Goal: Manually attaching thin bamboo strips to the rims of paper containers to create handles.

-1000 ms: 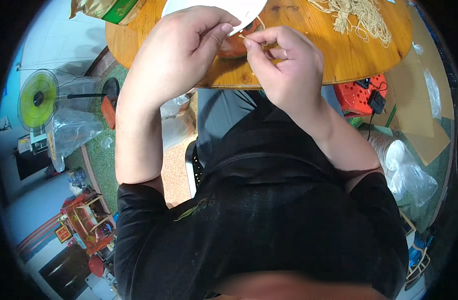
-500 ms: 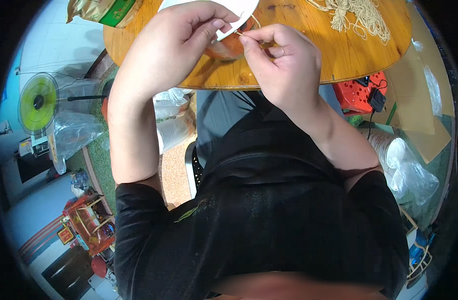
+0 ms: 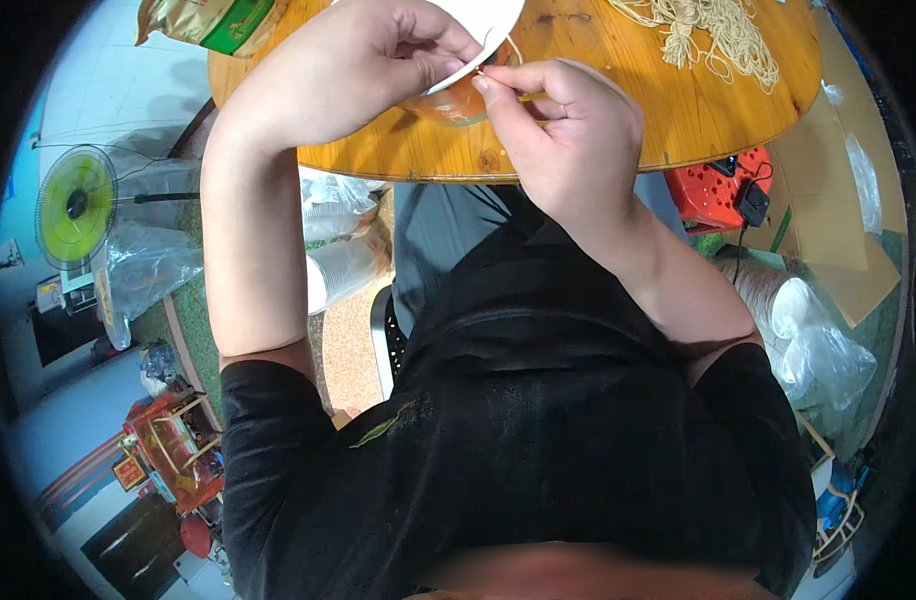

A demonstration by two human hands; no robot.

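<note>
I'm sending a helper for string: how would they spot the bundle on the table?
Find the wooden table at the top of the view. On its right part, beyond the right hand, lies a heap of cream string. Its tangled, looping strands set it apart from the smooth white dish by the left hand.

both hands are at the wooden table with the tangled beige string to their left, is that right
Left is wrong: the head view shows the tangled beige string right of the left hand and right hand, both at the wooden table.
</note>
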